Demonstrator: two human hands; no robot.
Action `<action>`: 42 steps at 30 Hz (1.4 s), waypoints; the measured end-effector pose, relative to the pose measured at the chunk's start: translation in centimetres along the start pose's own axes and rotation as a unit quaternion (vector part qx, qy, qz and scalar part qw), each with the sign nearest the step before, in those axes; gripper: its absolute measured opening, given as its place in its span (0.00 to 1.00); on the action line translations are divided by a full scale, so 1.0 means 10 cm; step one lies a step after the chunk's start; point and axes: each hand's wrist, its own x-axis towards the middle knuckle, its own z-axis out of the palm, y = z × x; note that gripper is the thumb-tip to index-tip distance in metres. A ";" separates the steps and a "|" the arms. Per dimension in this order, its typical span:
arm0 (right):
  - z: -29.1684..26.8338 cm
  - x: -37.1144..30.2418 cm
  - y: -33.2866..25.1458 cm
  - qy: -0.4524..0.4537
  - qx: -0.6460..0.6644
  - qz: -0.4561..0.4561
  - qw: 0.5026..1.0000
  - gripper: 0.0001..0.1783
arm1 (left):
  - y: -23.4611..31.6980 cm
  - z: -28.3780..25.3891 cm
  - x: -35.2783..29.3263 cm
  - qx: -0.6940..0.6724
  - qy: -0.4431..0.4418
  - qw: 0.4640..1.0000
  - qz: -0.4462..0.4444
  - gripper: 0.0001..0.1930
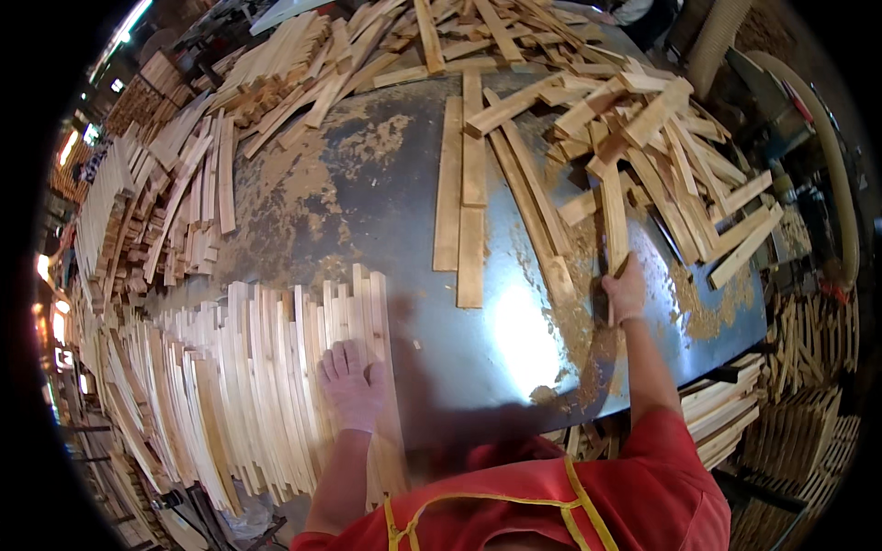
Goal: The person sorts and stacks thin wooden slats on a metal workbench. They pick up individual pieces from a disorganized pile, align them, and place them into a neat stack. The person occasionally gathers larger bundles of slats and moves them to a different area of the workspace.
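My left hand (353, 384), in a pale glove, lies on a row of upright-edged wooden slats (266, 367) at the near left, its fingers stretched out and a little apart. Out to the right, my right hand (627, 291), also gloved, closes round the near end of a wooden slat (614, 219). That slat's far end runs in under a jumbled heap of slats (657, 119). Between my hands several loose slats (447, 184) lie flat, pointing away from me, some of them overlapping.
A grey metal table (441, 367) carries the wood, with patches of sawdust (294, 184) on it. More slats are piled along the far edge (386, 46) and stacked at the far left (138, 202). A ribbed hose (721, 41) stands at the far right.
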 end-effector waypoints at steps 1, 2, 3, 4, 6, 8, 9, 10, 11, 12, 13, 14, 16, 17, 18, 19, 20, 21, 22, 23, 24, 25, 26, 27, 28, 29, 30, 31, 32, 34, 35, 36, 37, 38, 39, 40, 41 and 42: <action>0.04 -0.17 -0.15 -0.029 0.073 0.022 0.997 0.47 | 0.01 0.00 -0.03 0.002 -0.004 1.000 -0.004 0.39; 0.22 -0.27 -0.08 0.019 0.035 -0.001 0.999 0.44 | 0.05 -0.01 -0.01 -0.004 0.002 1.000 -0.006 0.39; 0.42 -0.36 0.00 0.063 -0.003 -0.021 0.998 0.42 | 0.07 -0.02 0.00 -0.006 0.002 1.000 -0.007 0.38; 0.47 -0.44 -0.17 0.046 0.010 -0.034 0.998 0.35 | 0.04 -0.02 -0.01 -0.005 0.004 1.000 -0.010 0.38; 0.47 -0.43 -0.63 0.001 0.078 -0.067 0.995 0.33 | -0.01 0.04 -0.08 0.009 0.006 1.000 -0.009 0.38; 0.59 0.01 -0.71 0.012 0.034 -0.165 0.986 0.36 | 0.00 0.01 -0.03 0.005 -0.005 1.000 -0.003 0.40; 0.68 0.23 -0.87 0.015 0.004 -0.176 0.984 0.38 | 0.02 -0.05 -0.01 -0.003 -0.024 1.000 -0.010 0.41; 0.75 0.41 -1.03 0.019 -0.027 -0.186 0.982 0.41 | 0.04 -0.10 0.00 -0.012 -0.044 0.999 -0.014 0.42; 0.83 0.56 -1.16 0.013 -0.081 -0.173 0.982 0.44 | 0.04 -0.11 0.00 -0.007 -0.039 0.999 -0.009 0.42; 0.89 0.68 -1.26 0.010 -0.133 -0.161 0.978 0.48 | 0.03 -0.09 0.02 -0.003 -0.031 1.000 -0.002 0.42; 0.91 0.75 -1.34 -0.007 -0.153 -0.138 0.978 0.46 | 0.03 -0.09 0.02 -0.001 -0.023 1.000 0.002 0.42; 0.90 0.80 -1.39 -0.023 -0.173 -0.113 0.978 0.45 | 0.03 -0.10 0.01 -0.001 -0.025 1.000 -0.001 0.41; 0.80 0.84 -1.32 -0.087 -0.115 -0.064 0.987 0.41 | 0.04 -0.12 0.03 -0.010 -0.023 1.000 -0.007 0.40; 0.68 0.86 -1.17 -0.135 -0.032 -0.038 0.990 0.38 | 0.05 -0.14 0.06 -0.016 -0.015 1.000 -0.001 0.40; 0.60 0.81 -1.04 -0.184 0.049 -0.010 0.982 0.35 | 0.06 -0.15 0.06 -0.023 -0.010 1.000 0.004 0.40; 0.57 0.50 -1.07 -0.213 0.159 0.001 0.964 0.31 | 0.04 -0.15 0.00 -0.026 -0.008 1.000 -0.001 0.39; 0.51 0.05 -1.06 -0.236 0.264 0.016 0.935 0.27 | 0.03 -0.13 -0.02 -0.028 0.008 1.000 -0.006 0.37; 0.47 -0.29 -0.87 -0.261 0.369 0.059 0.890 0.26 | 0.04 -0.12 -0.02 -0.032 0.023 0.999 -0.004 0.35; 0.47 -0.65 -0.67 -0.274 0.419 0.039 0.865 0.23 | 0.04 -0.11 -0.03 -0.033 0.037 0.999 -0.003 0.33; 0.51 -1.04 -0.57 -0.273 0.425 0.051 0.862 0.24 | 0.05 -0.12 -0.02 -0.037 0.046 0.998 0.003 0.33; 0.54 -1.44 -0.48 -0.272 0.429 0.062 0.859 0.25 | 0.04 -0.13 -0.01 -0.041 0.055 0.998 0.008 0.32; 0.58 -1.84 -0.39 -0.274 0.434 0.073 0.855 0.26 | 0.01 -0.13 -0.04 -0.043 0.064 0.997 0.009 0.32; 0.71 -2.18 -0.24 -0.262 0.428 0.059 0.863 0.26 | 0.01 -0.12 -0.06 -0.049 0.081 0.995 0.013 0.32; 0.76 -2.52 -0.25 -0.276 0.375 0.046 0.884 0.25 | -0.01 -0.12 -0.08 -0.055 0.055 0.997 0.009 0.34; 0.91 -2.80 -0.17 -0.254 0.316 0.055 0.912 0.24 | -0.01 -0.15 -0.06 -0.063 0.031 0.997 0.009 0.35; 1.14 -3.06 -0.07 -0.254 0.322 0.056 0.910 0.27 | 0.00 -0.18 -0.04 -0.072 0.007 0.997 0.010 0.36; 1.32 -3.34 -0.06 -0.288 0.378 0.042 0.879 0.30 | -0.01 -0.18 -0.03 -0.077 -0.012 0.997 0.010 0.38; 1.41 -3.54 -0.15 -0.310 0.236 0.029 0.921 0.41 | -0.01 -0.17 -0.05 -0.089 -0.026 0.996 0.010 0.38; 1.61 -3.74 -0.15 -0.332 0.248 0.016 0.910 0.44 | 0.01 -0.17 -0.06 -0.101 -0.037 0.994 0.009 0.39; 1.88 -4.04 -0.28 -0.406 0.167 0.000 0.898 0.45 | 0.07 -0.14 -0.17 -0.120 -0.051 0.991 0.024 0.40; 2.13 -4.14 -0.12 -0.413 0.230 -0.071 0.878 0.45 | 0.16 -0.13 -0.26 -0.126 -0.055 0.990 0.038 0.41; 2.07 -4.13 -0.27 -0.424 0.238 -0.038 0.873 0.47 | 0.16 -0.11 -0.33 -0.133 -0.057 0.988 0.050 0.41; 1.86 -4.10 -0.58 -0.436 0.244 -0.001 0.866 0.48 | 0.10 -0.10 -0.43 -0.118 -0.029 0.989 0.081 0.41; 1.71 -4.06 -0.75 -0.434 0.252 0.041 0.864 0.50 | 0.13 -0.13 -0.48 -0.109 -0.001 0.986 0.126 0.40; 1.73 -3.99 -0.69 -0.419 0.232 0.001 0.878 0.52 | 0.13 -0.21 -0.52 -0.096 0.030 0.981 0.165 0.40; 1.77 -3.88 -0.60 -0.402 0.209 -0.039 0.890 0.54 | 0.12 -0.38 -0.52 -0.106 0.007 0.979 0.172 0.39; 1.79 -3.76 -0.52 -0.385 0.186 -0.080 0.901 0.56 | 0.12 -0.37 -0.51 -0.114 0.002 0.979 0.167 0.39; 1.71 -3.67 -0.59 -0.397 0.072 -0.104 0.909 0.61 | 0.09 -0.33 -0.52 -0.124 -0.003 0.980 0.159 0.39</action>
